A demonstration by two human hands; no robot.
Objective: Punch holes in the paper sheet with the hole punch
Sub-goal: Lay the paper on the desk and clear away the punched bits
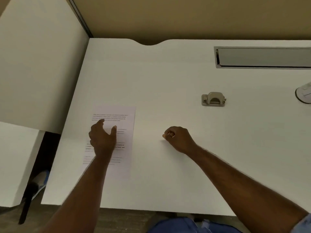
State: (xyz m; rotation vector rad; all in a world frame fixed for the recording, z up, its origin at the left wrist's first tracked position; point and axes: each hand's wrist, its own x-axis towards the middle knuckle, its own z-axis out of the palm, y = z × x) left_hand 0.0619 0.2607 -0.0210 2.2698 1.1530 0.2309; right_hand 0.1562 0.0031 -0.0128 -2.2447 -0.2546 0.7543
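A printed paper sheet (125,125) lies flat on the white desk (168,165), left of centre. My left hand (103,138) rests on the sheet with fingers spread, covering its middle. My right hand (179,137) is curled into a loose fist on the bare desk, to the right of the sheet, holding nothing. The metal hole punch (213,99) stands farther back and to the right, apart from both hands and from the paper.
A grey cable tray lid (264,57) is set into the desk at the back right. A white round base (304,95) sits at the right edge. A white partition panel (38,64) borders the desk on the left.
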